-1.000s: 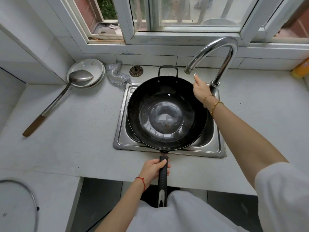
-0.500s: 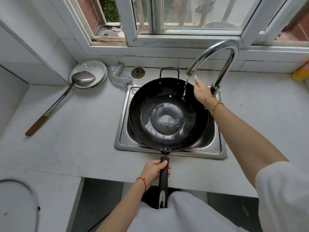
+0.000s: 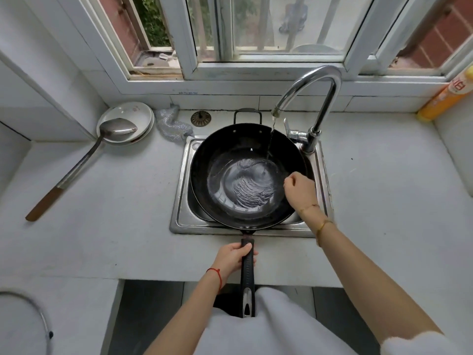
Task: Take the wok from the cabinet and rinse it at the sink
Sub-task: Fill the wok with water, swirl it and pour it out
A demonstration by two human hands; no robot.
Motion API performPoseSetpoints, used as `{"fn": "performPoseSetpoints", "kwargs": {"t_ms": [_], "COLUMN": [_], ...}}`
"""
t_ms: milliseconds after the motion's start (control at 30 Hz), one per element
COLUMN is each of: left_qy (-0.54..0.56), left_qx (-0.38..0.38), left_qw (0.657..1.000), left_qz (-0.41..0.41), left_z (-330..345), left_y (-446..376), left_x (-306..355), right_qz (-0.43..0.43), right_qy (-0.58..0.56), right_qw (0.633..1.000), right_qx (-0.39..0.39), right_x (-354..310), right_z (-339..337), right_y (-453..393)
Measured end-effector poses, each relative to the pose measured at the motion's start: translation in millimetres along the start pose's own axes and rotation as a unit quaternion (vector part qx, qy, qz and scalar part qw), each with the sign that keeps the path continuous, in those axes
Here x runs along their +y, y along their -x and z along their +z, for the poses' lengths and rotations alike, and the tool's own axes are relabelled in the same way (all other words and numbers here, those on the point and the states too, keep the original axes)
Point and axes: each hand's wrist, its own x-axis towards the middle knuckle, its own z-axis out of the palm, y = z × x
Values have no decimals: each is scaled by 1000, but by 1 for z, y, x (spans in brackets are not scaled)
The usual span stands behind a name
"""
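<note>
Left hand (image 3: 234, 256) is clamped on the wok (image 3: 245, 172) handle, right hand (image 3: 299, 189) loosely curled over its rim. Wok sits in the sink (image 3: 179, 196) (tap (image 3: 311, 98) running); it could tip, spilling onto the counter (image 3: 115, 201).

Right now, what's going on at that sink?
A person is rinsing a black wok that sits over the sink. The left hand grips its long handle at the counter edge. The faucet is running, and water pools and ripples in the wok's bottom. The right hand, loosely curled, is over the wok's right rim.
</note>
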Motion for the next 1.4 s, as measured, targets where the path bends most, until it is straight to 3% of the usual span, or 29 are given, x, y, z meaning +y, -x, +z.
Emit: {"fn": "performPoseSetpoints", "kwargs": {"t_ms": [200, 400, 467, 600, 733, 900, 1100, 1233, 1400], "left_qy": [-14, -33, -37, -59, -84, -62, -42, -5, 56], "left_qx": [14, 38, 51, 49, 24, 6, 24, 33, -10], "left_qw": [1000, 999, 998, 997, 996, 998, 999, 999, 998], "left_qz": [4, -5, -10, -10, -30, -11, 17, 25, 34], "left_z": [1, 5, 7, 8, 6, 5, 13, 20, 22], "left_y": [-3, 2, 2, 5, 8, 7, 10, 14, 22], "left_x": [-1, 4, 6, 7, 5, 1, -3, -8, -9], "right_qz": [-4, 56, 62, 172, 286, 276, 260, 246, 221], "right_qy": [133, 103, 72, -77, -279, -204, -175, -159, -136], "right_qw": [985, 934, 922, 934, 890, 930, 947, 955, 964], "right_qx": [-108, -338, -375, -305, -219, -130, -68, -53, -51], "right_x": [8, 2, 0, 8, 8, 5, 0, -3, -7], "right_z": [36, 48, 54, 80, 99, 114, 110, 101, 90], "right_y": [87, 144, 152, 160, 166, 174, 182, 186, 189]}}
